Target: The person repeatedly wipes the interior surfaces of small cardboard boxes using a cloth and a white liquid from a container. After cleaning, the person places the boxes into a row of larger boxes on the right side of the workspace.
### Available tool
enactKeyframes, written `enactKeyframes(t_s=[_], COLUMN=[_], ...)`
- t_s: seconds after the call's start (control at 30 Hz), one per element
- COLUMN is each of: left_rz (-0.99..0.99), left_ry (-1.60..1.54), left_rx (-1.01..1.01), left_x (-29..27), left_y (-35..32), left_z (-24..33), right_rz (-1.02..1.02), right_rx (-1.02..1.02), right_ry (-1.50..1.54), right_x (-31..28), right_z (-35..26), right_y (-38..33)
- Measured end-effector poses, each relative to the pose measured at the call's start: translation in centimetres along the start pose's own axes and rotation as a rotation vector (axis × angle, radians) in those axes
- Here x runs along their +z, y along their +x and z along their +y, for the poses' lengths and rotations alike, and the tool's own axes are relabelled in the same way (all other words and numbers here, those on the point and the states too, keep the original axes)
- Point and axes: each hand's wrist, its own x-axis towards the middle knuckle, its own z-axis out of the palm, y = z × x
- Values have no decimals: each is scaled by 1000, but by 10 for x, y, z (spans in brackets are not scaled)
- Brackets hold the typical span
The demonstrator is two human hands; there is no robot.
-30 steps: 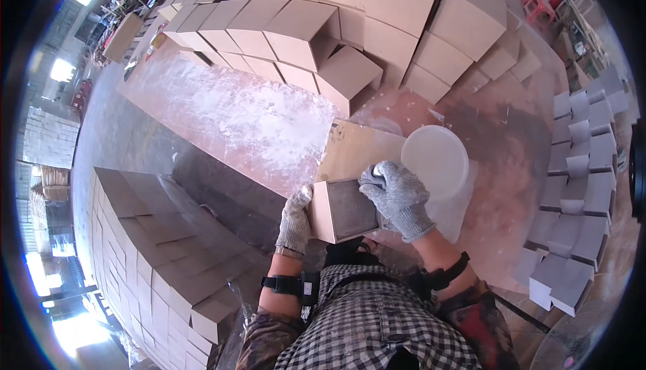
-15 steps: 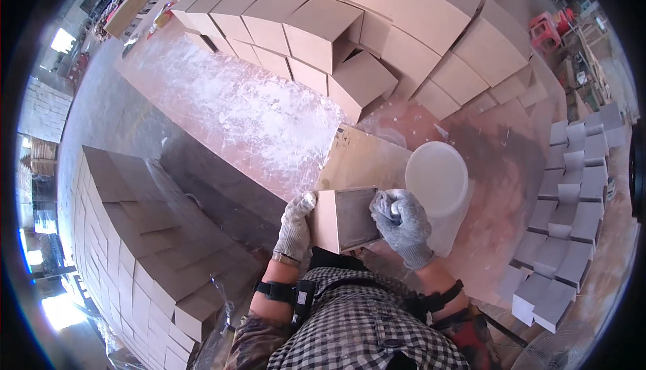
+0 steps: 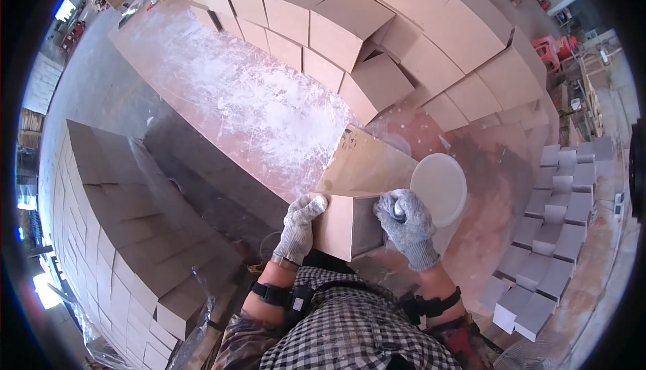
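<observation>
A tan box-like block (image 3: 334, 227) with a dark grey face turned to the right is held close in front of my body. My left hand (image 3: 300, 227), in a pale knitted glove, grips its left side, thumb on the upper edge. On the right, my right hand (image 3: 408, 225), in a greyer glove, is closed against the edge of the grey face. Whatever its curled fingers hold is hidden. Beneath the block lies a tan board (image 3: 367, 160) with a stained corner. A round white tub or lid (image 3: 439, 190) stands just beyond my right hand.
Tan blocks (image 3: 340, 20) are stacked along the far side of a reddish, white-dusted surface (image 3: 249, 87). Another large stack (image 3: 134, 235) rises at the left. Grey-topped blocks (image 3: 552, 215) stand in rows at the right, with red stools (image 3: 548, 52) farther back.
The block has turned, showing more of its tan face and less of the grey one. Both hands have shifted slightly right with it. The whole view has swung a little.
</observation>
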Motion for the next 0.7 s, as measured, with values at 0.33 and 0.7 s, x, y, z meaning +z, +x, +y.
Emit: enactKeyframes(t_s=[0.33,0.7], left_rz=[-77,-89], left_ry=[-51,-42], left_rx=[-24,-24], left_x=[-6,-2], left_y=[2,1], left_z=[4,6], right_rz=[42,-416], right_rx=[-249,-290], right_ry=[-266,-495], right_x=[4,-16], right_z=[-9,-12], right_y=[-1,9])
